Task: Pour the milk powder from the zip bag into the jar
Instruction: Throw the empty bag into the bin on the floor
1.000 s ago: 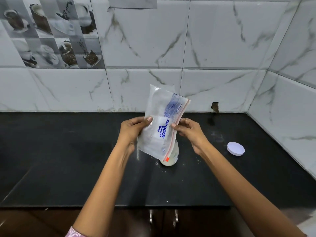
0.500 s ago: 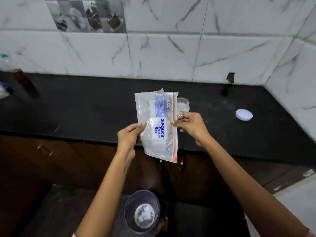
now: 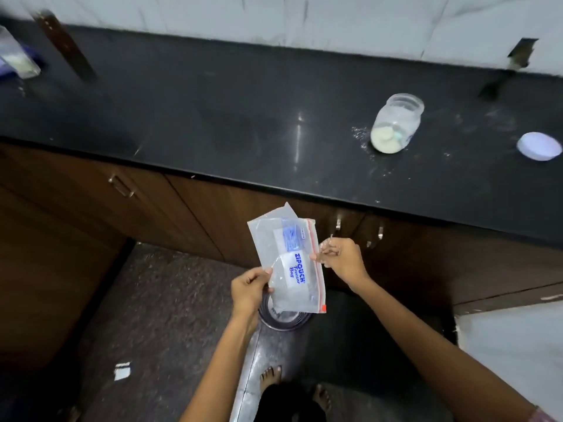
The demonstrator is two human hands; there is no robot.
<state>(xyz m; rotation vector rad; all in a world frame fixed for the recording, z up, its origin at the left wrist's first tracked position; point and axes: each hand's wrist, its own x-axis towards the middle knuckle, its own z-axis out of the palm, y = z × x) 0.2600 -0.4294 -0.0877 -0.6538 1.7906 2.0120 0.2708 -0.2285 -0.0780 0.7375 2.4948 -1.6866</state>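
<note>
Two hands are closed on the zip bag (image 3: 289,266), held flat above a round bin (image 3: 285,319) on the floor. Its left edge is pinched by the left hand (image 3: 248,289); its red zip edge is pinched by the right hand (image 3: 342,258). The jar (image 3: 396,123), open, stands well apart on the counter (image 3: 213,117), white lid (image 3: 539,146) to its right.

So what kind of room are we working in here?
Most likely a home kitchen: a black stone countertop against white marble-look wall tiles, with brown wooden cabinets below it.
</note>
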